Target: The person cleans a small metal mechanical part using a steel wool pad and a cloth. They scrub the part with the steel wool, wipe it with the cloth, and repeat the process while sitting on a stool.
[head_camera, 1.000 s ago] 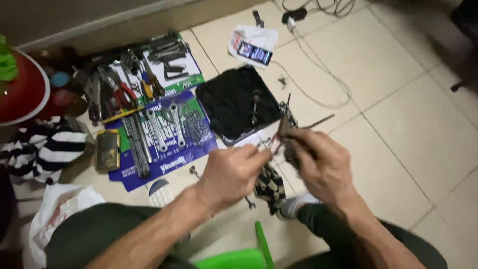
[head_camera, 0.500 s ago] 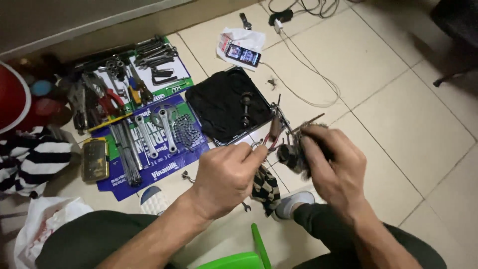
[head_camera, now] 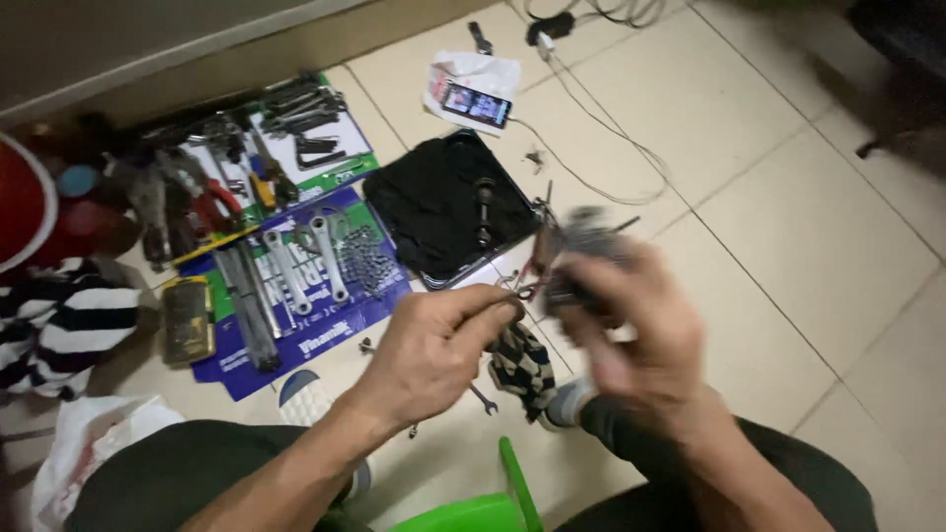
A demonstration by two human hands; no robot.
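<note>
Metal, blurred mechanical part (head_camera: 581, 258) clenched in right hand (head_camera: 641, 335) — left hand (head_camera: 434, 345) pinches its thin end.

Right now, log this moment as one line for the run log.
left hand: pinching thin metal tool | right hand: gripping blurred dark metal part | black rectangular case beyond hands | tan tiled floor | motion blur
</note>
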